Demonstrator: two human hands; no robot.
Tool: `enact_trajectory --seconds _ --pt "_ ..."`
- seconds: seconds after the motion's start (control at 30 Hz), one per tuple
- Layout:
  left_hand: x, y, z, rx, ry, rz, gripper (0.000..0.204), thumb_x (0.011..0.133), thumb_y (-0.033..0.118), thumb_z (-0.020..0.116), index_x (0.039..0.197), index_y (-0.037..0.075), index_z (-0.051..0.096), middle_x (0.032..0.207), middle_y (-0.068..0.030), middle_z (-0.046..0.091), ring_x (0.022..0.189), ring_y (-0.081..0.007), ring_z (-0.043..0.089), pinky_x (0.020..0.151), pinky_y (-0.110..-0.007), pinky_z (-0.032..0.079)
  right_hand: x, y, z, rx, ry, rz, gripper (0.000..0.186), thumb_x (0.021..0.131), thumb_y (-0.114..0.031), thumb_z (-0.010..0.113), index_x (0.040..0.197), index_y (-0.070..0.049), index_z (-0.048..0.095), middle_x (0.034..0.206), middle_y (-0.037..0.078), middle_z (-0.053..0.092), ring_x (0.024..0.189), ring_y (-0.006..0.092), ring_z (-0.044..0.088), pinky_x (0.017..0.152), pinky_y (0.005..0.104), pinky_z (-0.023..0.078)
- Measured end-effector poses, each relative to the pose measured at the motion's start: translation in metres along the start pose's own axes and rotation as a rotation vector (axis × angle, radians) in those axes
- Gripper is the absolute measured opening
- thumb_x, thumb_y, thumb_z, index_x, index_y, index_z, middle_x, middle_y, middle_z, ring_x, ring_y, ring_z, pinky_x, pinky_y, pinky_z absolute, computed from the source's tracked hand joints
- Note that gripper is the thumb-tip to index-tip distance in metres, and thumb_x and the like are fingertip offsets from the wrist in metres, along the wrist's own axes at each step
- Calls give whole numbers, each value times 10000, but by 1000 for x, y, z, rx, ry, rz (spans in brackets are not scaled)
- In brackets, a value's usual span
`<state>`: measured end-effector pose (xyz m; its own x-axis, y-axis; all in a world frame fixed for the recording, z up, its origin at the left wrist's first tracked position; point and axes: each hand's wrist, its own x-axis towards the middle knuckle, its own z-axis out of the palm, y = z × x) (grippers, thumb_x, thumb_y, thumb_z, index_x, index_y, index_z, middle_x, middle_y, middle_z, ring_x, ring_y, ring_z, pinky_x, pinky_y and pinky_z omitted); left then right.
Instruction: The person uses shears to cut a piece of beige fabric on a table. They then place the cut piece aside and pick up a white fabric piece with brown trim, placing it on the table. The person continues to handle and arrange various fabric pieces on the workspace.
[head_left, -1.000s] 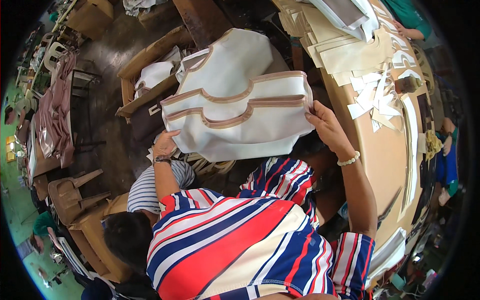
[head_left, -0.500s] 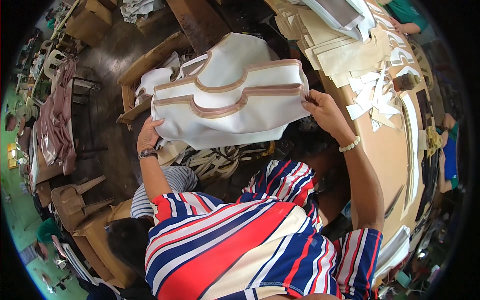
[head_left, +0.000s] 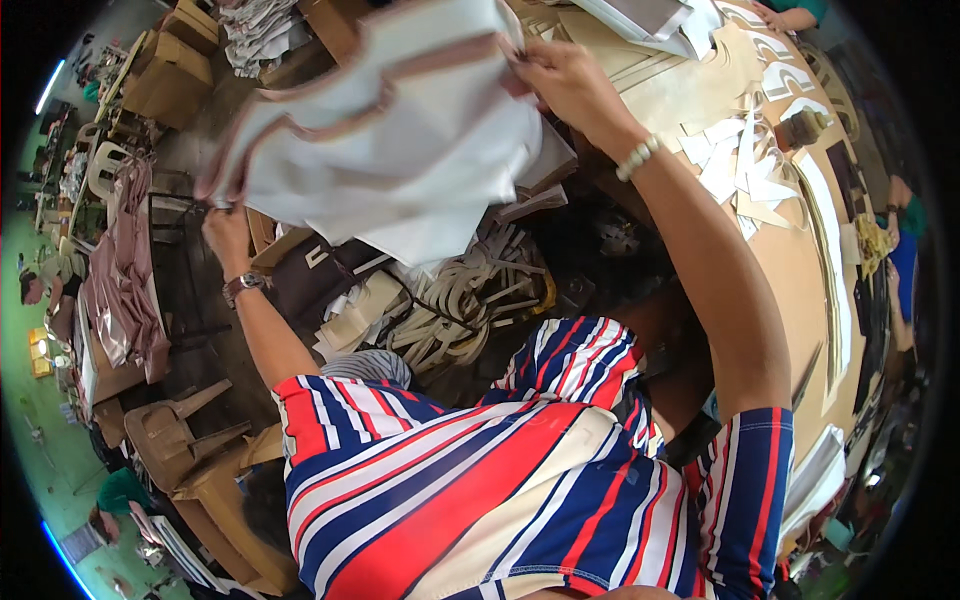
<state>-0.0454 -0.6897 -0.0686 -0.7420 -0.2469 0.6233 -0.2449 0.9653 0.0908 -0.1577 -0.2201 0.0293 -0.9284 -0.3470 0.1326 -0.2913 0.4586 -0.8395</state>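
Observation:
A large white bag body (head_left: pixel 400 150) of leather-like sheet, edged with brown trim along its curved cut-outs, is stretched between my two hands and smeared by motion. My left hand (head_left: pixel 228 240) grips its lower left corner, with a watch on the wrist. At the upper right corner my right hand (head_left: pixel 580 90) pinches the trimmed edge, fingers closed; a beaded bracelet circles that wrist. The bag hangs tilted, its right end higher, and hides much of the box behind it. Below it lies a heap of pale strips (head_left: pixel 450 310).
On my right, a work table (head_left: pixel 745 300) bears stacked beige panels (head_left: pixel 640 60) and white offcuts (head_left: pixel 740 180). Cardboard boxes (head_left: pixel 165 85) stand far left, near a rack with brown sheets (head_left: pixel 120 270). A brown chair (head_left: pixel 165 440) sits lower left. Other people work around the edges.
Both hands have carried the bag body up and away from me. My right hand rose and moved left; my left hand moved left and up. The bag now tilts, uncovering more strips below.

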Motion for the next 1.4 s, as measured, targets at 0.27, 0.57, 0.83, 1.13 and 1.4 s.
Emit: enact_trajectory --seconds 0.27,0.57,0.83,1.13,1.4 --pt "20 19 -3 -1189 -164 -670 326 768 62 572 1074 -49 601 1043 -102 629 923 -150 606 756 -263 474 46 -3 -17 1073 -64 158 272 881 -124 488 1144 -64 527 1012 61 615 896 173 595 788 304 479" --pt "-138 64 120 -996 -1207 -849 601 680 -20 486 1279 33 488 1000 -54 559 869 -136 542 855 -295 451 -133 64 -3 -99 -78 161 528 722 105 374 1234 3 453 1135 182 573 888 251 601 823 333 478" --pt "-182 117 151 -559 -699 -696 569 703 81 528 1260 -19 469 1136 -205 472 1059 -301 444 947 -382 347 -258 68 1 79 -121 556 391 792 -26 440 1171 49 500 1039 244 614 945 324 624 829 366 471" --pt "-160 306 135 -618 -280 -4 741 787 112 603 1381 -49 191 1418 -287 208 1333 -418 166 1102 -472 155 -324 40 -53 -23 437 450 300 845 -9 535 1144 17 533 1038 146 607 958 208 606 849 298 477" --pt "-161 509 -65 -1199 -130 575 758 860 112 561 1405 -47 60 1462 -246 123 1363 -381 99 1107 -472 78 -493 33 -166 -992 1420 573 306 783 -47 620 1078 14 564 1102 207 558 1068 347 525 922 383 415"
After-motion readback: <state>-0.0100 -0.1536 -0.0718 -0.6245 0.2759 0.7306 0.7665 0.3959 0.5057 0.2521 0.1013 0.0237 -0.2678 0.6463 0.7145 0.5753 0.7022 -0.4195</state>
